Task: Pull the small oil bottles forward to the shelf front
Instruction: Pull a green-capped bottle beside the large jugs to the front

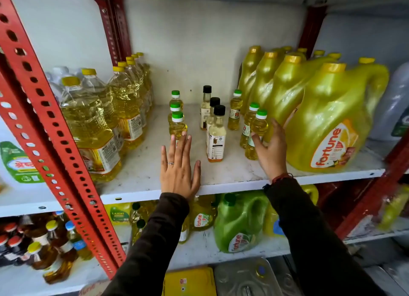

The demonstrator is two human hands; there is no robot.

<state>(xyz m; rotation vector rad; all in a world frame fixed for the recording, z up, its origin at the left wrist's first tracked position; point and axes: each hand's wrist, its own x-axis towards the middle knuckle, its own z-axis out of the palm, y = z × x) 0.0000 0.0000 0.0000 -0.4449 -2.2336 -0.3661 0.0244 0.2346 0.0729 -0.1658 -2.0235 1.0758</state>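
Observation:
Small oil bottles stand in three short rows on the white shelf (pixel 221 180). The left row has green caps, and its front bottle (pixel 177 124) is partly hidden behind my left hand (pixel 178 169), which lies flat with fingers spread, fingertips at the bottle's base. The middle row has black caps; its front bottle (pixel 216 136) stands free between my hands. My right hand (pixel 271 151) curls around the front bottle (pixel 257 131) of the right green-capped row, thumb on the label, fingers behind it.
Large clear oil bottles (pixel 93 127) fill the shelf's left side, and big yellow jugs (pixel 332 123) crowd the right, close to my right hand. A red perforated upright (pixel 44 109) slants across the left. More bottles and a green jug (pixel 241 222) stand on the shelf below.

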